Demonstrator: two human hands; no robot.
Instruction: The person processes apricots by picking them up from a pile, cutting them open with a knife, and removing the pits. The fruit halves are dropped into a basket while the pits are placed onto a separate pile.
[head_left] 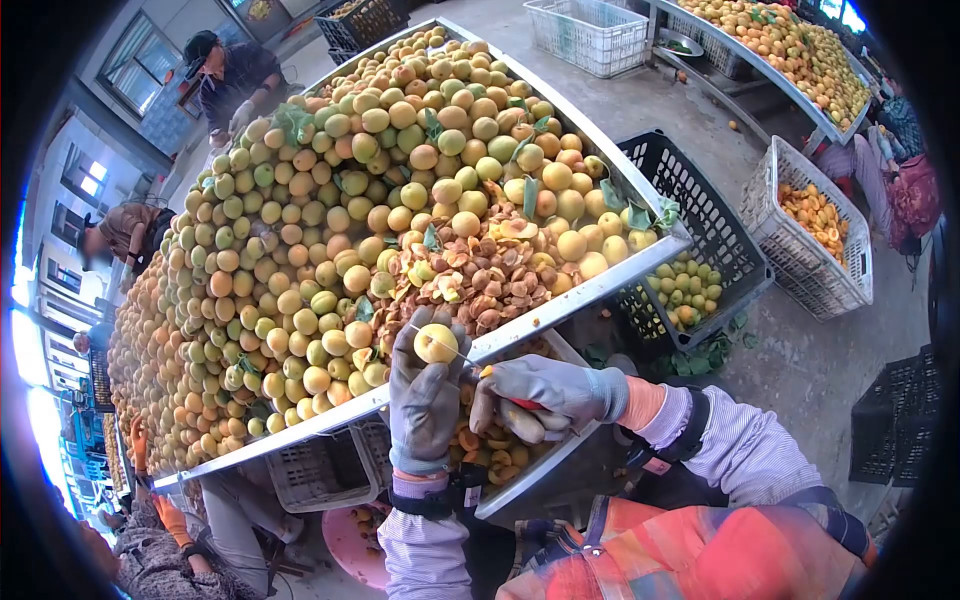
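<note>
My left hand, in a grey glove, holds up a yellow apricot between thumb and fingers, just in front of the table's metal rim. My right hand, also gloved, is closed around a small knife with a red handle. Its thin blade reaches toward the apricot; whether it cuts the skin is hard to see. Behind the rim lies a heap of brown pits and scraps among whole apricots. Below my hands, cut apricot halves lie in a container partly hidden by my gloves.
A black crate with greenish apricots stands right of the table. Farther right is a white crate of orange halves. A pink basin sits underneath at left. Co-workers stand along the left side, one at the far edge; others sit right.
</note>
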